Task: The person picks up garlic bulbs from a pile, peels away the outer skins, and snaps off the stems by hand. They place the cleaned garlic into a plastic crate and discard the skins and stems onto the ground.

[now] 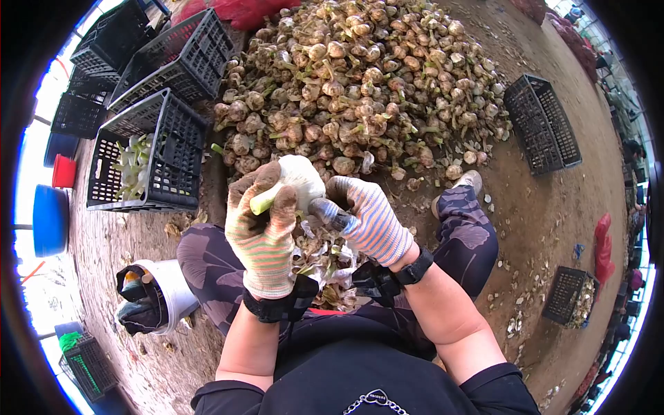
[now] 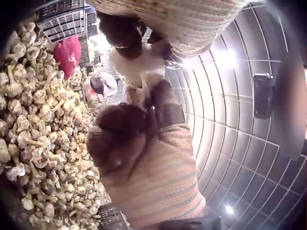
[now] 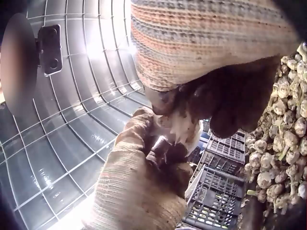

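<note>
A white garlic bulb (image 1: 302, 181) with a short green stem (image 1: 265, 199) is gripped by the gloved left hand (image 1: 263, 235), its fingers and thumb curled round the stem side. The gloved right hand (image 1: 370, 218) is at the bulb's lower right side, thumb against it, fingers bent. In the right wrist view, loose skin (image 3: 180, 125) hangs between the right hand (image 3: 206, 52) and the left hand (image 3: 139, 182). The left wrist view has both hands meeting at the pale bulb (image 2: 129, 64). Peeled skins (image 1: 328, 270) lie below the hands.
A large heap of unpeeled garlic (image 1: 360, 83) lies in front. At the left, a black crate (image 1: 181, 149) holds peeled-looking bulbs (image 1: 135, 166), beside stacked crates and a white bucket (image 1: 176, 294). Another crate (image 1: 543, 124) stands right of the heap.
</note>
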The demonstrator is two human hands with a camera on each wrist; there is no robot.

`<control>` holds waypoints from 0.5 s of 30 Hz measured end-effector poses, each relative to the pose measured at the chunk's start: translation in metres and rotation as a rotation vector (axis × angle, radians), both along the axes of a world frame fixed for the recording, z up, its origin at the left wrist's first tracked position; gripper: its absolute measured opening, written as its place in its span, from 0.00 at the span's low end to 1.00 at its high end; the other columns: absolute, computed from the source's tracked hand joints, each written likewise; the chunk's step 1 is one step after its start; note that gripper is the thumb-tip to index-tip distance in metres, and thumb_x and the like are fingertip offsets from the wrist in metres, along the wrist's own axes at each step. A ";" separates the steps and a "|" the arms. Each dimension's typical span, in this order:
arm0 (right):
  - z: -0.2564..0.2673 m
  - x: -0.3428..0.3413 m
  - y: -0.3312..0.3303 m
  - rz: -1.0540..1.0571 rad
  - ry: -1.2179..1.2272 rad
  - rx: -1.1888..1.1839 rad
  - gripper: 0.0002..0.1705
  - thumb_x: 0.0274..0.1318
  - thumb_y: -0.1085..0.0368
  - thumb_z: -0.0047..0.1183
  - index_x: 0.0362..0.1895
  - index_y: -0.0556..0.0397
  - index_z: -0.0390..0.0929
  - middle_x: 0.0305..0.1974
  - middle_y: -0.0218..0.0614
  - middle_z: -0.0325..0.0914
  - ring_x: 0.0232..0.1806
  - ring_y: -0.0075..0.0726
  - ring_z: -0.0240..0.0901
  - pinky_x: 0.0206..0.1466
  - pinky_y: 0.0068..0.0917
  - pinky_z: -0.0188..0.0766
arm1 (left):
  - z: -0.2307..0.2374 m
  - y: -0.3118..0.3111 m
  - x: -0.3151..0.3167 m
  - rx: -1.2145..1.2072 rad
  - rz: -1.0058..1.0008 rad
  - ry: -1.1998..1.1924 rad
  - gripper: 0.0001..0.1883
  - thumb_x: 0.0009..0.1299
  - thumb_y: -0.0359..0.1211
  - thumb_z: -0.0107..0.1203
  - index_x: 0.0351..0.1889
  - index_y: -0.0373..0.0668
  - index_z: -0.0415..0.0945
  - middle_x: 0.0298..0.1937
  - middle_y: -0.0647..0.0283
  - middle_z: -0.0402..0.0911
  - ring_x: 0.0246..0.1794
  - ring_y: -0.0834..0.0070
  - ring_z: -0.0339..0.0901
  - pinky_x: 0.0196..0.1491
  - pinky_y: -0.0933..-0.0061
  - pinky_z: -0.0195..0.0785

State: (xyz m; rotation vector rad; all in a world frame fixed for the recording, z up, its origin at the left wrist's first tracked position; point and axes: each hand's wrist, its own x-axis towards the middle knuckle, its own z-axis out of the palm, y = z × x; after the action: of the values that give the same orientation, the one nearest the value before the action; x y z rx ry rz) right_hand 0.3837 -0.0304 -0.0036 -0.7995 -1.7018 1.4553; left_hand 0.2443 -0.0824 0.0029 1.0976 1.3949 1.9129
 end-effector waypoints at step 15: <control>-0.003 0.014 0.006 0.022 0.225 -0.539 0.12 0.59 0.60 0.53 0.35 0.57 0.77 0.27 0.27 0.77 0.25 0.18 0.72 0.30 0.18 0.69 | -0.007 0.004 -0.085 -0.164 -0.343 -1.100 0.24 0.66 0.51 0.54 0.50 0.41 0.72 0.31 0.66 0.76 0.18 0.84 0.65 0.19 0.86 0.59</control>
State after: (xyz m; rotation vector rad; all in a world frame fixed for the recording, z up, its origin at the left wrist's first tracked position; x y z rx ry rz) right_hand 0.3973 -0.0247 -0.0066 -0.8526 -1.1633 1.9739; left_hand 0.1598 -0.0785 -0.0046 0.0790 0.6479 1.6445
